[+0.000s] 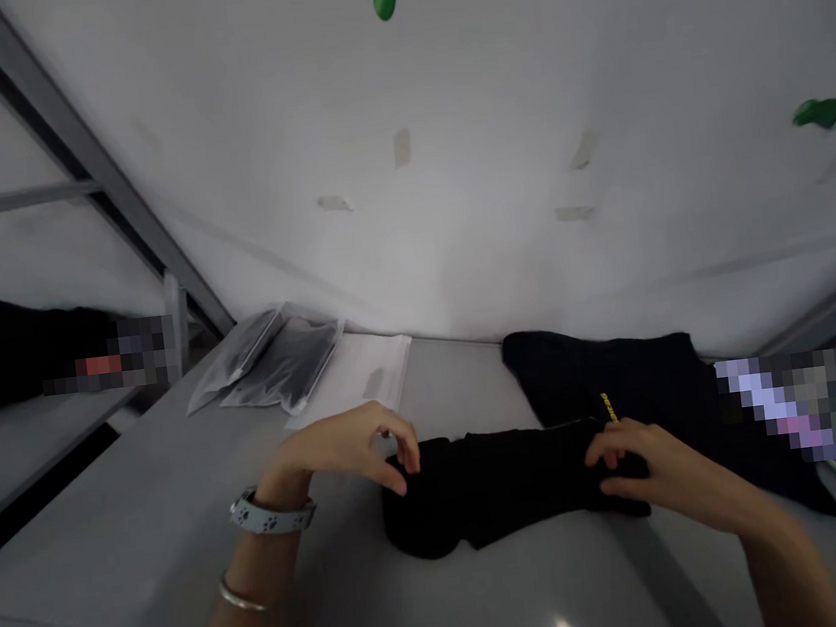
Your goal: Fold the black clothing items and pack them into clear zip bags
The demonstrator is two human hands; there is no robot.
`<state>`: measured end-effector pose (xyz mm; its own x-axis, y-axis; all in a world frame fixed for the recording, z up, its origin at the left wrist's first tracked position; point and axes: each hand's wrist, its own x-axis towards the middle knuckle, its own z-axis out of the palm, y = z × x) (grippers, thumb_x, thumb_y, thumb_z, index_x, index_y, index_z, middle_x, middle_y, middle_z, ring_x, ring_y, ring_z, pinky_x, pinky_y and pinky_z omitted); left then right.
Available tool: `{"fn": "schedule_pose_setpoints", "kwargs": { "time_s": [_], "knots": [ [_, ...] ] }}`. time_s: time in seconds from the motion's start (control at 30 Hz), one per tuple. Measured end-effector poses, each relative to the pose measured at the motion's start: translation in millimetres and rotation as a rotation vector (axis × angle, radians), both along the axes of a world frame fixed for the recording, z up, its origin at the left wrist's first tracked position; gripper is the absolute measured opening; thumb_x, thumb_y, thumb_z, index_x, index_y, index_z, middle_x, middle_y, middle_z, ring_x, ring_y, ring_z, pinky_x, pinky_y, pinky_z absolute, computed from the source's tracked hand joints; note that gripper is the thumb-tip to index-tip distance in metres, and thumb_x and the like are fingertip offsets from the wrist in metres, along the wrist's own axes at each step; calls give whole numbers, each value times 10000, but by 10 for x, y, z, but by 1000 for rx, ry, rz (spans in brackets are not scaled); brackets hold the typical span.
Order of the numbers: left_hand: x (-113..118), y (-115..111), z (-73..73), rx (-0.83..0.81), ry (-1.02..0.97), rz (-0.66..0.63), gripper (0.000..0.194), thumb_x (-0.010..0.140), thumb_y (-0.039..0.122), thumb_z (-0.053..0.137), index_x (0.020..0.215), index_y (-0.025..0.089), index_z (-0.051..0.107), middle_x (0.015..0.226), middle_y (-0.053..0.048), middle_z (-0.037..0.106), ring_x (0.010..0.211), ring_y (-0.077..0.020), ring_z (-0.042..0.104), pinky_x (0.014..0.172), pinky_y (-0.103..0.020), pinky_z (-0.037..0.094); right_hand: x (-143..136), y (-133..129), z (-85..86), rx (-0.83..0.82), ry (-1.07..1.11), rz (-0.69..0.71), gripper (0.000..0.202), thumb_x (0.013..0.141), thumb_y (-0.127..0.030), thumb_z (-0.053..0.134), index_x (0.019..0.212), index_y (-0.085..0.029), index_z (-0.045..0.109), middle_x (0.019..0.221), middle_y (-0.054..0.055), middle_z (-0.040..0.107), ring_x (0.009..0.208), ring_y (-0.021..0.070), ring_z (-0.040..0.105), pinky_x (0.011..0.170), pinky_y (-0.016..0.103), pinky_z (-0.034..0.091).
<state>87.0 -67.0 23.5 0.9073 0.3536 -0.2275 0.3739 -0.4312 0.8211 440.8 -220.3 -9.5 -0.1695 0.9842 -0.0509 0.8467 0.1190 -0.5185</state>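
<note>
A folded black garment [498,485] lies lengthwise on the grey table. My left hand [373,447], with a watch and a bangle on its wrist, hovers at the garment's left end, fingers curved and apart with nothing between them. Over the right end is my right hand [635,460], its fingers bent and the thumb apart from them; whether the fingertips touch the cloth is hard to tell. Behind and to the right, a dark garment [644,383] with small yellow lettering is spread out, partly behind my right hand.
Clear bags [292,360] with dark contents lie at the back left of the table [132,527], beside a white sheet or bag [370,359]. A white wall rises behind. Black cloth [7,355] rests on another surface at left.
</note>
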Motion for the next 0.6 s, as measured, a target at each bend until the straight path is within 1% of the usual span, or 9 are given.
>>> {"fn": "schedule_pose_setpoints", "kwargs": {
  "time_s": [0.07,0.1,0.13,0.2,0.27,0.33,0.43,0.53,0.6],
  "knots": [
    [6,39,-95,167,65,121,380,623,400,777,958,235,701,942,-25,695,855,-193,613,777,-283,464,-259,25,5,141,6,-19,269,870,-383,571,1116,-328,665,1129,68,669,1068,263,608,933,456,468],
    [14,51,-149,245,107,174,461,583,399,793,996,229,678,964,-26,677,834,-187,598,749,-271,452,-422,44,-21,199,1,-3,384,890,-423,546,1263,-339,580,1300,70,592,1223,283,521,1022,499,401],
    [27,57,-203,305,156,211,513,550,392,802,1013,222,660,970,-27,661,803,-180,585,712,-259,437,-593,66,-70,223,-11,55,502,895,-467,533,1378,-352,463,1425,56,491,1341,294,404,1077,526,338],
    [62,47,-295,371,266,235,488,526,363,804,962,207,651,916,-20,638,745,-171,565,645,-245,398,-917,114,-229,183,-59,222,663,890,-543,508,1481,-361,266,1546,24,309,1433,291,235,1120,532,283],
    [95,20,-346,397,375,230,330,561,324,782,833,202,641,808,-4,616,709,-175,551,600,-248,353,-1152,162,-420,182,-129,233,703,905,-566,460,1506,-302,209,1577,44,205,1450,310,161,1134,556,245],
    [112,-1,-355,417,432,235,180,617,271,739,720,201,609,731,2,601,698,-184,547,585,-257,322,-1274,214,-580,207,-186,198,694,918,-558,432,1509,-271,209,1580,60,175,1451,321,148,1139,578,217],
    [108,9,-320,430,343,300,83,719,246,641,693,208,572,695,8,603,691,-182,550,593,-264,322,-1323,316,-702,259,-227,140,691,919,-546,432,1507,-246,227,1573,87,192,1445,334,165,1132,595,211],
    [115,62,-292,424,217,457,117,831,286,499,749,221,551,644,23,587,638,-167,544,589,-264,339,-1375,462,-726,294,-232,78,696,925,-524,433,1505,-191,242,1563,137,206,1439,352,174,1121,607,215],
    [149,98,-295,440,159,615,135,846,283,455,766,219,542,621,24,580,614,-164,546,581,-265,353,-1454,576,-730,304,-224,34,690,928,-513,432,1500,-169,256,1556,161,214,1436,359,181,1118,615,205]
  ]
}}
